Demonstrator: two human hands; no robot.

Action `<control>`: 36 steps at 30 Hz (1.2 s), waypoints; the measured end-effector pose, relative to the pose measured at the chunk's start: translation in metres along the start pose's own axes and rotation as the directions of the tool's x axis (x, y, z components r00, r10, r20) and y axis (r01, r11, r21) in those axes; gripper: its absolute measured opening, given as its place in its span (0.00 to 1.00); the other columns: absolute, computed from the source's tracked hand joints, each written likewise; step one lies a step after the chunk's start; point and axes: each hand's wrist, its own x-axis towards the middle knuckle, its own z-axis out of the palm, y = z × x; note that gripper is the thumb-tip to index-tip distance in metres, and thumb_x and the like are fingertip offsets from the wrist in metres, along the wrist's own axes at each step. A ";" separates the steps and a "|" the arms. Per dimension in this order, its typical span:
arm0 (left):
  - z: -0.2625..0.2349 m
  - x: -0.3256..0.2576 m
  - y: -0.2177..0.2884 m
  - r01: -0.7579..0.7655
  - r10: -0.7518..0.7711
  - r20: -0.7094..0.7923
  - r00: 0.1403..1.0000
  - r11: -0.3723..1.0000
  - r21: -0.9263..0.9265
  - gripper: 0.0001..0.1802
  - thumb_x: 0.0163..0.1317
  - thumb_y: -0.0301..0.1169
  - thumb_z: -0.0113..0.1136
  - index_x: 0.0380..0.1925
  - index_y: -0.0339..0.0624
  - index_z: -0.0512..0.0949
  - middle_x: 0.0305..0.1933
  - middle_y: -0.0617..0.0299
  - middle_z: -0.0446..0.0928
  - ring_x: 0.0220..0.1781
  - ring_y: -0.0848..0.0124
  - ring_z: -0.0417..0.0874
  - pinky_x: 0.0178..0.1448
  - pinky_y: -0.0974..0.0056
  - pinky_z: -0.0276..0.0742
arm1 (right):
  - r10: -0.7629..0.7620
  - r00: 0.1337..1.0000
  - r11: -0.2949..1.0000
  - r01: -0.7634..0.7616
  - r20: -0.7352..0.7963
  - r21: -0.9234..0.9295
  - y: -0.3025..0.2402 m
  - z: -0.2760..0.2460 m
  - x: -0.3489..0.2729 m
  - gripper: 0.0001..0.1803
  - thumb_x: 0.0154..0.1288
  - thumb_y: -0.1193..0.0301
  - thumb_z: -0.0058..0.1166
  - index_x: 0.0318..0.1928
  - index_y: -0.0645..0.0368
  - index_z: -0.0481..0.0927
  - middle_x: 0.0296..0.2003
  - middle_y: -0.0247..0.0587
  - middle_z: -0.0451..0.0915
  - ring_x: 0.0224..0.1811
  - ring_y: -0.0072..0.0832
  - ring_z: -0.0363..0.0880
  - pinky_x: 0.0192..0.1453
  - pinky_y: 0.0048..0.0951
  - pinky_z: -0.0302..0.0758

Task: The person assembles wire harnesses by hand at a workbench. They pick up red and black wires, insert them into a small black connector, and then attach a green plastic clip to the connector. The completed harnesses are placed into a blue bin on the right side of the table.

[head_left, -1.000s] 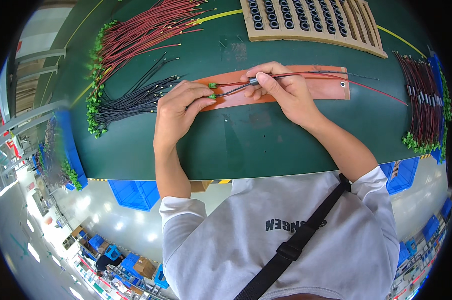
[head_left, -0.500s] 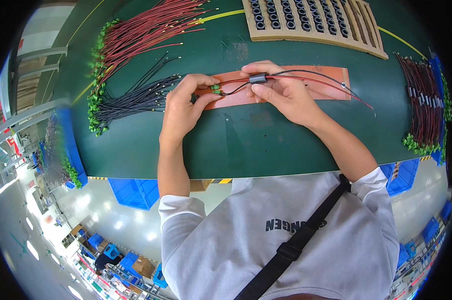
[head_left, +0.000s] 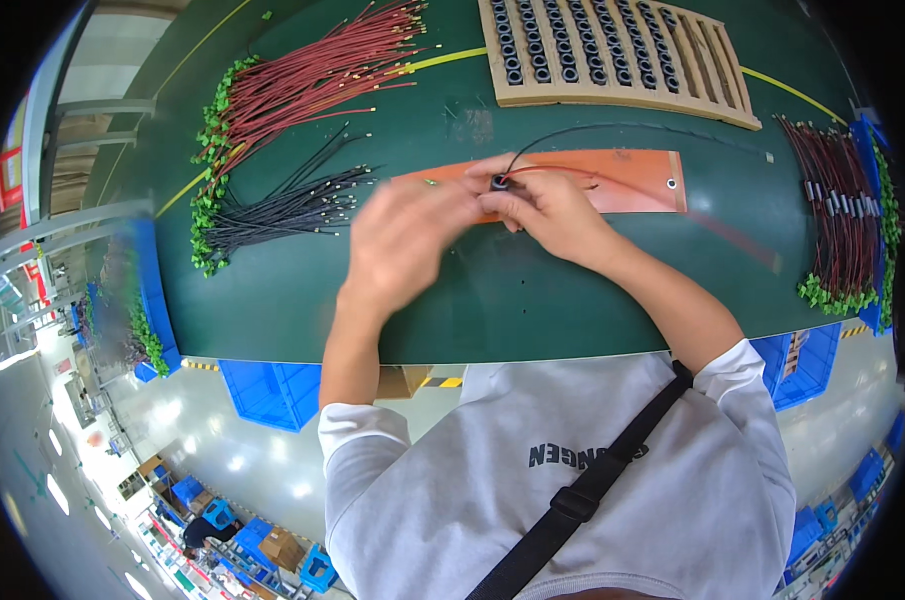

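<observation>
Head view: my right hand pinches a small black ring threaded on a red and black wire pair above the orange mat on the green table, while my blurred left hand closes loosely beside it, its hold unclear. Threading seems underway, I judge; next calls for drawing the wires through, which trail rightward along the mat's length.

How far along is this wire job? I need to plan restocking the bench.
Done: a finished bundle with black rings lies at the right. In hand: the right hand holds a black ring on a red-and-black pair; the left hand is blurred. Left: red wires, black wires, ring tray.
</observation>
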 end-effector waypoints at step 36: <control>-0.017 -0.007 -0.005 0.677 -0.703 0.472 0.533 0.019 -0.736 0.06 0.66 0.16 0.64 0.42 0.31 0.79 0.41 0.54 0.84 0.41 0.64 0.91 0.45 0.65 0.89 | 0.139 0.988 0.955 -0.117 -0.061 0.273 0.003 -0.013 0.009 0.15 0.79 0.63 0.56 0.39 0.63 0.79 0.27 0.33 0.79 0.21 0.16 0.75 0.23 0.20 0.70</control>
